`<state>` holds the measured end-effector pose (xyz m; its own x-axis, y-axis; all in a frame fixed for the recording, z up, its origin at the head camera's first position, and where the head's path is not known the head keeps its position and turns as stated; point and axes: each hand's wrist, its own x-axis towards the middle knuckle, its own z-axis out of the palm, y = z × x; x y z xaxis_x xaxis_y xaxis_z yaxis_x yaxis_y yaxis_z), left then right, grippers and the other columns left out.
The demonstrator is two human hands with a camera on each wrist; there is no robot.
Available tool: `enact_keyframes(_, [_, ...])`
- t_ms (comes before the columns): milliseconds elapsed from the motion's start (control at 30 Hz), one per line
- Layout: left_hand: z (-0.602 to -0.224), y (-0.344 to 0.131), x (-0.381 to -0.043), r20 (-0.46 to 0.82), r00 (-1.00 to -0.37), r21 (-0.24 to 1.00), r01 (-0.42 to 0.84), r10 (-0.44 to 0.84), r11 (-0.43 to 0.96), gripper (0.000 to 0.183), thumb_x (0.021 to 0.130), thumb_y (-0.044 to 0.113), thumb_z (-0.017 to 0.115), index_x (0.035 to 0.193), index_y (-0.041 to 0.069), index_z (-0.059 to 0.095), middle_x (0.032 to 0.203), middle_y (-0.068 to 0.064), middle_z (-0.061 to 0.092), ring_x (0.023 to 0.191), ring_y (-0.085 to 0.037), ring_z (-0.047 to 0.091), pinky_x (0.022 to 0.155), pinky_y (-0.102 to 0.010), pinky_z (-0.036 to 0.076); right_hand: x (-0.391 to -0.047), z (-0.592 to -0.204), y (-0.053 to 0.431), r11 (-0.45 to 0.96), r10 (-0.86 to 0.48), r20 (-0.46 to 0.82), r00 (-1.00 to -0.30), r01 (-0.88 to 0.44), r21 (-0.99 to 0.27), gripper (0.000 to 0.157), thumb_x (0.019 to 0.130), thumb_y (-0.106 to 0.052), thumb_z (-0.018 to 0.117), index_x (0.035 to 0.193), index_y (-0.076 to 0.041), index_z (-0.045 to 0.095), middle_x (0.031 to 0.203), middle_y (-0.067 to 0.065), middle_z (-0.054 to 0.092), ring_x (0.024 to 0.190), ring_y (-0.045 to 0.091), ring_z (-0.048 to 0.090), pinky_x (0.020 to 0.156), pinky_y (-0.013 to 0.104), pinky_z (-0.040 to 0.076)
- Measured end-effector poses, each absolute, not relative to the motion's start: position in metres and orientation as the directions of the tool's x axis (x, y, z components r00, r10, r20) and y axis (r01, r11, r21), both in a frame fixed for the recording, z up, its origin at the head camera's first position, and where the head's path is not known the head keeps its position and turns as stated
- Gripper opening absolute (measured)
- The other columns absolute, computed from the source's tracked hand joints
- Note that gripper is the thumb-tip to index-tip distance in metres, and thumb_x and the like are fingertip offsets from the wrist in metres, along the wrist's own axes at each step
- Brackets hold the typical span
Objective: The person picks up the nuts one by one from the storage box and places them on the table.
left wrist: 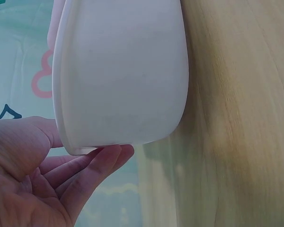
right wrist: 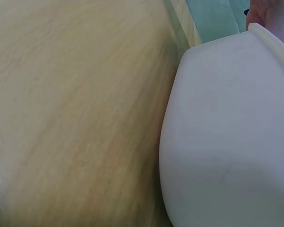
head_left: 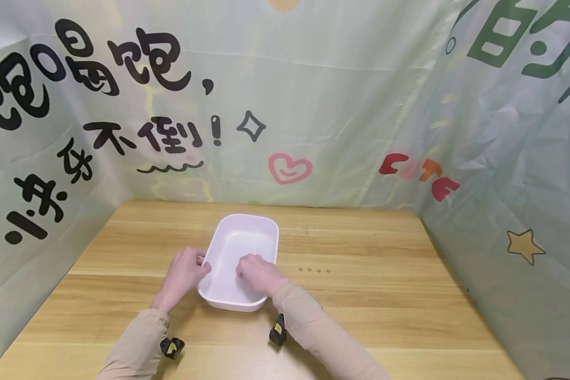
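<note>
A pale, deep rectangular plastic tub (head_left: 228,295) with rounded corners stands on the wooden table. My left hand (head_left: 184,272) pinches its left rim, thumb over the edge and fingers against the outer wall; the left wrist view shows this left hand (left wrist: 42,175) up close. My right hand (head_left: 258,274) reaches over the right rim into the tub, with its fingers bent downward. Its fingertips are hidden, and I cannot tell whether they hold anything. In the right wrist view the tub's outer wall (right wrist: 227,132) fills the right side.
Right of the tub, several tiny dark pieces (head_left: 314,270) lie in a short row on the wooden table (head_left: 370,311). Hanging printed cloth (head_left: 332,105) closes off the back and both sides. A small black camera unit sits at each wrist.
</note>
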<state>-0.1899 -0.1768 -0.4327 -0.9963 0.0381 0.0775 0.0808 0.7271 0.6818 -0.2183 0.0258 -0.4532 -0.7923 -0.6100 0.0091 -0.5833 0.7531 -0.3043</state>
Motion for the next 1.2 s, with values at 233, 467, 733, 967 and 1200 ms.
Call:
enact_keyframes(233, [-0.433,-0.177,-0.190,0.083,-0.996,0.678,0.083,0.036,0.730,0.032,0.080,0.000,0.060,0.108,-0.009,0.072,0.095,-0.028,0.075,0.084,-0.035,0.076,0.069,-0.040,0.062,-0.219,-0.452,0.026,0.753,-0.598,0.021,-0.801,-0.570,-0.328,0.023,0.095,-0.015,0.059,0.107,-0.016,0.079,0.114,0.004,0.077,0.109,0.018,0.071,0.093,0.028,0.057])
enact_keyframes(467, [-0.433,-0.177,-0.190,0.084,-0.996,0.677,0.085,0.038,0.731,0.032,0.080,0.000,0.060,0.108,-0.009,0.072,0.095,-0.028,0.075,0.084,-0.035,0.076,0.070,-0.040,0.062,-0.219,-0.450,0.027,0.739,-0.578,0.061,-0.814,-0.554,-0.384,0.022,0.093,-0.009,0.062,0.100,-0.015,0.081,0.099,0.002,0.079,0.088,0.012,0.067,0.083,0.025,0.056])
enact_keyframes(733, [-0.434,-0.177,-0.191,0.081,-0.996,0.679,0.081,0.036,0.730,0.032,0.080,0.000,0.060,0.108,-0.008,0.072,0.095,-0.028,0.075,0.083,-0.035,0.076,0.069,-0.040,0.062,-0.221,-0.449,0.029,0.651,-0.620,0.132,-0.773,-0.601,-0.463,0.021,0.089,0.000,0.067,0.100,-0.011,0.081,0.098,0.002,0.080,0.091,0.011,0.072,0.085,0.020,0.056])
enact_keyframes(967, [-0.435,-0.177,-0.189,0.081,-0.996,0.680,0.087,0.043,0.728,0.031,0.080,-0.001,0.060,0.108,-0.008,0.072,0.094,-0.028,0.075,0.081,-0.034,0.076,0.066,-0.038,0.062,-0.227,-0.449,0.030,0.586,-0.604,0.154,-0.782,-0.567,-0.579,0.016,0.086,-0.003,0.073,0.098,-0.009,0.081,0.100,0.004,0.080,0.098,0.016,0.075,0.090,0.017,0.055])
enact_keyframes(1200, [-0.435,-0.177,-0.190,0.093,-0.995,0.674,0.097,0.046,0.733,0.032,0.080,0.000,0.060,0.108,-0.008,0.073,0.094,-0.028,0.075,0.082,-0.033,0.076,0.066,-0.038,0.062,-0.229,-0.446,0.030,0.545,-0.593,0.122,-0.796,-0.509,-0.666,0.019,0.086,-0.003,0.074,0.103,-0.007,0.080,0.100,0.007,0.080,0.091,0.013,0.076,0.084,0.013,0.054])
